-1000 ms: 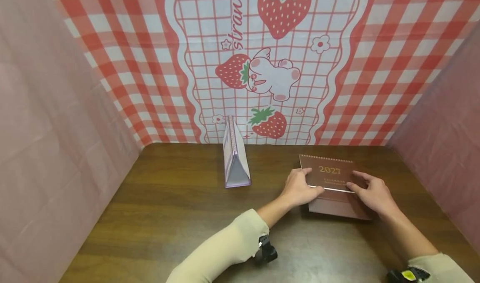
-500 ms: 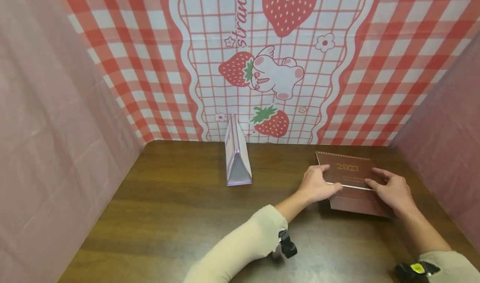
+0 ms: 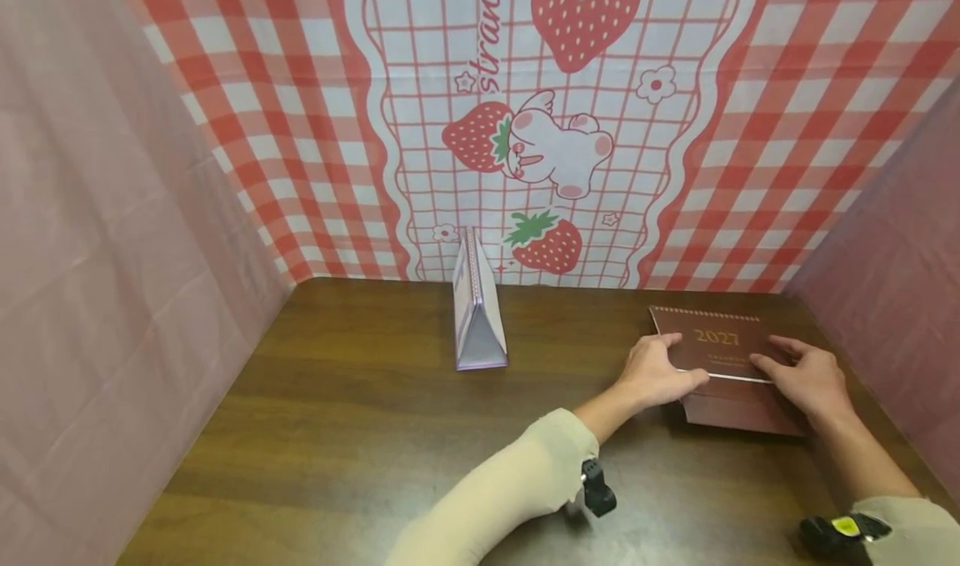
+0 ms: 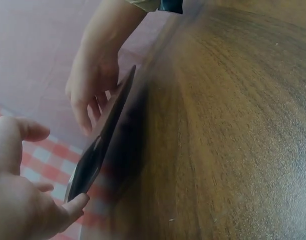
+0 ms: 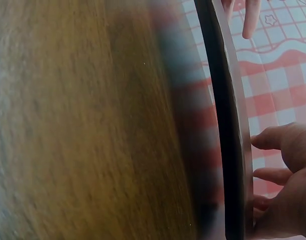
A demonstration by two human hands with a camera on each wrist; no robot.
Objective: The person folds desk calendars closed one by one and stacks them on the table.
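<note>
A brown desk calendar (image 3: 716, 351) with "2027" in gold and a spiral binding along its far edge is at the right of the table. My left hand (image 3: 654, 373) holds its left end, and my right hand (image 3: 812, 381) holds its right end. From the left wrist, the calendar (image 4: 108, 120) appears edge-on as a thin dark wedge, a fingertip of the left hand (image 4: 22, 200) against its near end. In the right wrist view the right hand (image 5: 290, 185) has its fingertips on the calendar's brown face (image 5: 245, 165). Whether the calendar touches the table cannot be told.
A white and lilac desk calendar (image 3: 486, 316) stands like a tent near the back middle of the brown wooden table (image 3: 360, 433). Behind it hangs a red checked strawberry cloth (image 3: 555, 149). Pink cloth walls (image 3: 900, 241) close off both sides.
Both hands have moved right together with the brown calendar, mostly in the first half second. The head view has shifted slightly. The lilac calendar keeps its place on the table.
</note>
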